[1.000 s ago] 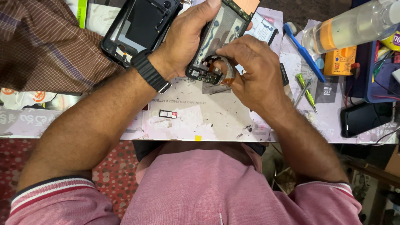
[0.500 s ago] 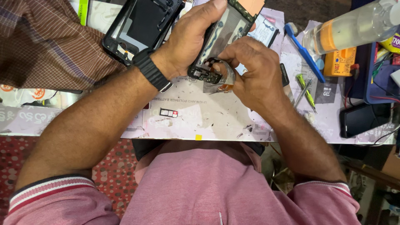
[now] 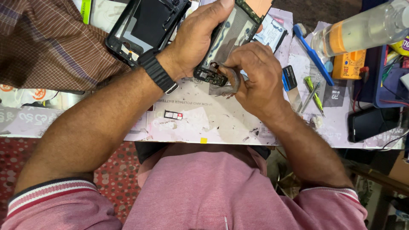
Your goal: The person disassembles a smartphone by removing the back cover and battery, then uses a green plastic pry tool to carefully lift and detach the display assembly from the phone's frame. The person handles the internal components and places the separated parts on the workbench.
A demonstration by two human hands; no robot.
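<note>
Now we are seeing very little shift from a moment ago: the opened phone body (image 3: 232, 40) is sitting a touch more upright in the grip, and the right thumb is pressing closer against its lower end, so the work at that bottom edge is carrying on rather than finishing. Our left hand (image 3: 198, 36) is wrapping closed around the phone body from the side, holding it tilted above the work mat (image 3: 213, 119). Our right hand (image 3: 255, 76) is curling shut, fingertips pinching at a small part by the phone's lower end; what exactly it is gripping we cannot tell. A small card tray (image 3: 174, 115) is lying on the mat below, and a black back frame (image 3: 145, 25) is resting just beside our left wrist.
</note>
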